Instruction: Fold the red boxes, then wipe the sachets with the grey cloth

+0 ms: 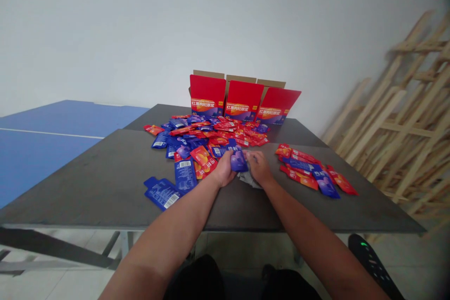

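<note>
My forearms lay nearest, reaching out over the front edge of a dark grey table, with a black object showing a green light low on the right. My hands were together: my left hand was clamped on a blue pouch, and my right hand pressed against its other side, though I could not tell whether it gripped the pouch. A crumpled grey cloth lay beneath them, possibly a bag. Risk noted: the glossy pouch could have slipped from my fingers and dropped into the heap of red and blue pouches just ahead, losing it among the others. A careless forearm could also have pushed a loose blue pouch toward the table edge. To the right lay a smaller group of red and blue pouches. The heap stood between my hands and three cardboard boxes with red flaps. Beyond the table were a blue table-tennis table on the left and wooden frames leaning against a white wall on the right.
</note>
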{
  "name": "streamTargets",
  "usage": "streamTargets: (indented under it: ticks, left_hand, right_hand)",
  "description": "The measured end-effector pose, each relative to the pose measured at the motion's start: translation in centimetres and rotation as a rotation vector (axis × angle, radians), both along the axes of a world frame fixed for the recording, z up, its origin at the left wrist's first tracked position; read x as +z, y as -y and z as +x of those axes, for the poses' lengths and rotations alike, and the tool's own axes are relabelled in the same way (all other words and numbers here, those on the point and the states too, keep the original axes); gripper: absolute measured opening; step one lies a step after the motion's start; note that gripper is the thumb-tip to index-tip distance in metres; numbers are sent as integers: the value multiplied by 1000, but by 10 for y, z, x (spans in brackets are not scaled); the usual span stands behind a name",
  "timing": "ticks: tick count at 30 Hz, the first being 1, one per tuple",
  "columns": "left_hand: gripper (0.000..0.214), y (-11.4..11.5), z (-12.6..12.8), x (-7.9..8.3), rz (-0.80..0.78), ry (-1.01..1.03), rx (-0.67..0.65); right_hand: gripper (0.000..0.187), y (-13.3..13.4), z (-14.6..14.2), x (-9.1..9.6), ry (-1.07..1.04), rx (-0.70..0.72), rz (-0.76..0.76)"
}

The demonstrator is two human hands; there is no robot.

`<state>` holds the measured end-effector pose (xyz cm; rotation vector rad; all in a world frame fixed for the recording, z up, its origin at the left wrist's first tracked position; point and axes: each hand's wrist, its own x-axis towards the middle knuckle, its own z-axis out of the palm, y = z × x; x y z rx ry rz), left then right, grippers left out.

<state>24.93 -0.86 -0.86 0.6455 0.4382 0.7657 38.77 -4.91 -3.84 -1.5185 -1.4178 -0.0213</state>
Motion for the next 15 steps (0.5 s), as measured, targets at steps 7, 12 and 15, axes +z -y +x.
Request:
streamTargets:
  ticks: [7,12,15]
  left_hand:
    - [25,1,0,-13,343,-195,184]
    - [42,-1,-3,-15,430,-237,72]
    - [45,-3,-2,-17,434,-252,37]
  right_hand:
    - [26,2,11,8,-203,270,-109]
    - [27,1,56,24,-406,-40,7]
    - [25,4,105,38,-435,-327,4]
